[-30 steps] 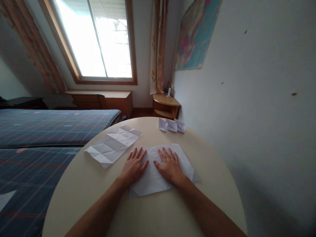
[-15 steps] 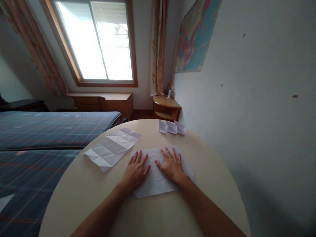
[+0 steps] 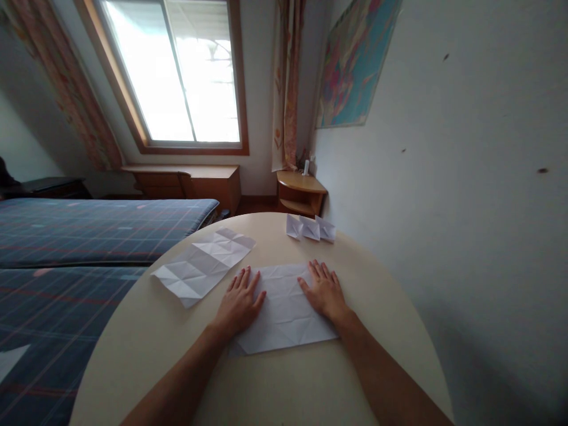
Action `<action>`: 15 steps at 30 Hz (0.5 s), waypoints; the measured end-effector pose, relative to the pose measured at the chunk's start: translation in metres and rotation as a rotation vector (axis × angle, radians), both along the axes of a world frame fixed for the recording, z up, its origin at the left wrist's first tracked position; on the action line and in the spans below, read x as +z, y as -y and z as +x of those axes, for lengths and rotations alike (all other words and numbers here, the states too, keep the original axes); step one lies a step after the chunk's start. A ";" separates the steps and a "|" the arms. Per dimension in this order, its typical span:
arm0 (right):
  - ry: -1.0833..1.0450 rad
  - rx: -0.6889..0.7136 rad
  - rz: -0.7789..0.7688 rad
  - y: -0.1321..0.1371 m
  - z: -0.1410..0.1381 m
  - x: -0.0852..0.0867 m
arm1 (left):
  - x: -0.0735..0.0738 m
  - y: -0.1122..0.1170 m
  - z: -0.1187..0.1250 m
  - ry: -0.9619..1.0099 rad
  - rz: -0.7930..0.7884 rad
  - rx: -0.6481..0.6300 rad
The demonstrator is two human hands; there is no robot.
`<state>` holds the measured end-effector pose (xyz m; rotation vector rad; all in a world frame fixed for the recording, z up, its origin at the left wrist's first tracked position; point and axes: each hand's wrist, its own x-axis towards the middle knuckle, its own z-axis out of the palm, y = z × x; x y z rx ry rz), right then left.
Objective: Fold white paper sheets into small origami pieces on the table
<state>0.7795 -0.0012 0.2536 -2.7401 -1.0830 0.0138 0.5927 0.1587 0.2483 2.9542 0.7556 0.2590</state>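
A creased white sheet of paper point(image 3: 284, 310) lies on the round table in front of me. My left hand point(image 3: 239, 302) rests flat on its left side, fingers spread. On the right side of the sheet lies my right hand point(image 3: 326, 293), palm down with the fingers apart. Neither hand grips anything. Beyond the left hand is a second creased sheet point(image 3: 202, 266), unfolded into a zigzag of facets. Small folded paper pieces point(image 3: 309, 228) stand in a row near the table's far edge.
The cream round table point(image 3: 284, 390) carries all the paper. To its left is a bed with a plaid cover point(image 3: 89, 236); a wall point(image 3: 465, 236) rises on the right. A corner shelf point(image 3: 302, 182) and a desk point(image 3: 190, 171) stand beyond.
My hands have slid apart over the sheet, the right one outward to the right edge and the left one slightly left. More of the sheet's creased middle shows now.
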 end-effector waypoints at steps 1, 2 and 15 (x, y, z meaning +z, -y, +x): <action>0.020 -0.028 0.002 0.001 0.000 0.003 | 0.000 0.000 0.000 0.001 0.003 0.002; 0.048 -0.041 0.017 0.002 -0.004 0.006 | 0.000 0.001 0.000 0.001 0.006 0.003; -0.087 0.284 0.078 -0.016 -0.068 0.001 | 0.003 0.005 -0.001 0.102 0.077 0.038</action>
